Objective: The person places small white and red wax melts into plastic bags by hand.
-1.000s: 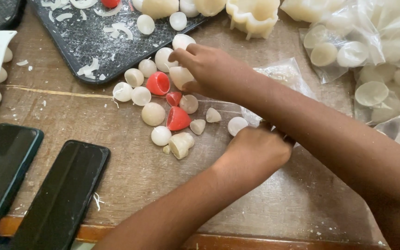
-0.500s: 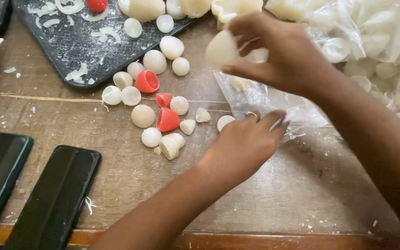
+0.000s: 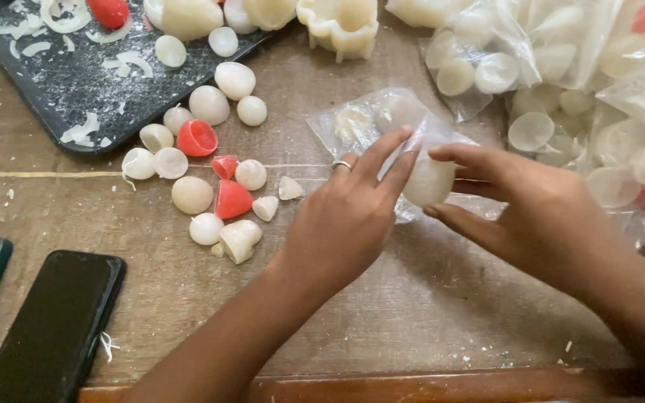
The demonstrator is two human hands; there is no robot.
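The right hand [image 3: 539, 216] pinches a round white ball [image 3: 428, 181] between thumb and fingers. The left hand [image 3: 349, 216] has its fingers spread flat. Its fingertips [image 3: 404, 134] touch the ball and press on a small clear bag [image 3: 382, 119]. So the left hand is open and the right hand is closed on the ball. The ball sits at the mouth of the bag, in the middle of the wooden table [image 3: 412, 313]. The left hand wears a thin ring [image 3: 342, 164].

The small bag is see-through and crinkly. Pale round pieces show inside it. More clear bags [image 3: 606, 97] lie to the right, near the top corner. They are full of white round pieces, and some red ones show too.

To the left of the hands lies a little heap [image 3: 210, 186] of white balls, white shell bits and red shells. Above the heap is a dark tray [image 3: 61, 82] dusted with white flakes. A few white balls and a red one rest on it. A cream mould [image 3: 337, 26] stands at the top edge, next to the tray.

Two black phones [image 3: 54, 328] lie flat at the bottom left, well apart from the hands. White crumbs dot the table.
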